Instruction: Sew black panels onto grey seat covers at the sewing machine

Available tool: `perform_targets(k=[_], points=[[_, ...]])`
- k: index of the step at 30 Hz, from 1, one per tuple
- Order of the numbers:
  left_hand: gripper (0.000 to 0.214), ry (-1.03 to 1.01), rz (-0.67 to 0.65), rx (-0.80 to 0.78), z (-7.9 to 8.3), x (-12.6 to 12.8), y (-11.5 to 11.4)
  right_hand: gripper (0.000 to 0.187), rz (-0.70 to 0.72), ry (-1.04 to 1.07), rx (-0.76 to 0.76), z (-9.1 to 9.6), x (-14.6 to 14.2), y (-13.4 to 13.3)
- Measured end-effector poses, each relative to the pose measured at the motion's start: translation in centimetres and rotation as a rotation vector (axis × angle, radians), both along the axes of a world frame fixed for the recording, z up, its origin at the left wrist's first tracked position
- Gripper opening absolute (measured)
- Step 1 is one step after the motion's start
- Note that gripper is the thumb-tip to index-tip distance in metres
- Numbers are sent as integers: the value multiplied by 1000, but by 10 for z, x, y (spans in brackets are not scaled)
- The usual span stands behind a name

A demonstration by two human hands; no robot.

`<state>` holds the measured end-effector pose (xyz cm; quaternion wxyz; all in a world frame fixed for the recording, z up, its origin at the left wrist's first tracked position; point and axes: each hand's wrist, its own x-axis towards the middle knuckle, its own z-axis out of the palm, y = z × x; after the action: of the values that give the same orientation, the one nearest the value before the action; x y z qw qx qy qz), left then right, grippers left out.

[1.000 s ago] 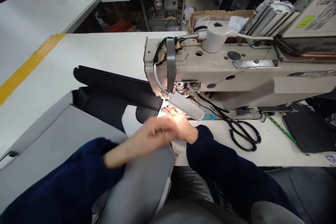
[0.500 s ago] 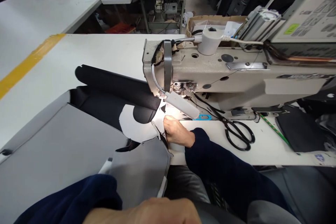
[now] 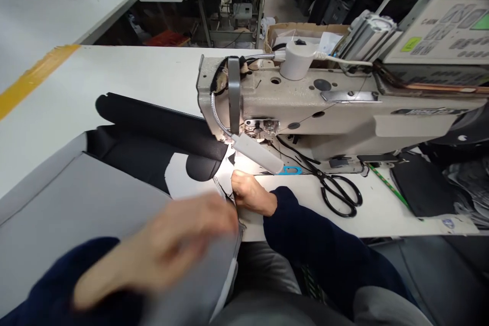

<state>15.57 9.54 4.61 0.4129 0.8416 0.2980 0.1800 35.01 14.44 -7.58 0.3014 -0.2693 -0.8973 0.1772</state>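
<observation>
The grey fabric panel (image 3: 87, 204) lies at eight o'clock. Your left hand (image 3: 164, 244), at seven, is too blurred to tell its fingers' grip. Your right hand (image 3: 250, 192), at six, pinches the panel's edge, closed, beneath the sewing machine (image 3: 305, 107) at two.

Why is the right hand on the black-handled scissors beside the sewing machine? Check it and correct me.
Wrong: the head view shows the right hand at the edge of the grey fabric panel, not on the scissors. The black-handled scissors lie apart from it, beside the sewing machine.
</observation>
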Motion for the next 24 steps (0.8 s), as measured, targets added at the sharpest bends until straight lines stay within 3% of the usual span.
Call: perform_targets(k=[2, 3, 6, 9, 13, 24], points=[[43, 183, 137, 351, -23, -9, 38, 16, -36, 20, -14, 1, -2, -3], [44, 288, 97, 459, -36, -11, 55, 16, -59, 28, -17, 1, -3, -4], [42, 393, -65, 614, -72, -10, 85, 19, -106, 34, -7, 0, -5, -6], [35, 299, -109, 668, -93, -11, 90, 19, -130, -24, 9, 0, -4, -8], [31, 199, -20, 671, -100, -18, 88, 20, -126, -145, 11, 5, 0, -8], [31, 139, -14, 700, -107, -18, 98, 18, -159, -228, -62, 4, -3, -2]])
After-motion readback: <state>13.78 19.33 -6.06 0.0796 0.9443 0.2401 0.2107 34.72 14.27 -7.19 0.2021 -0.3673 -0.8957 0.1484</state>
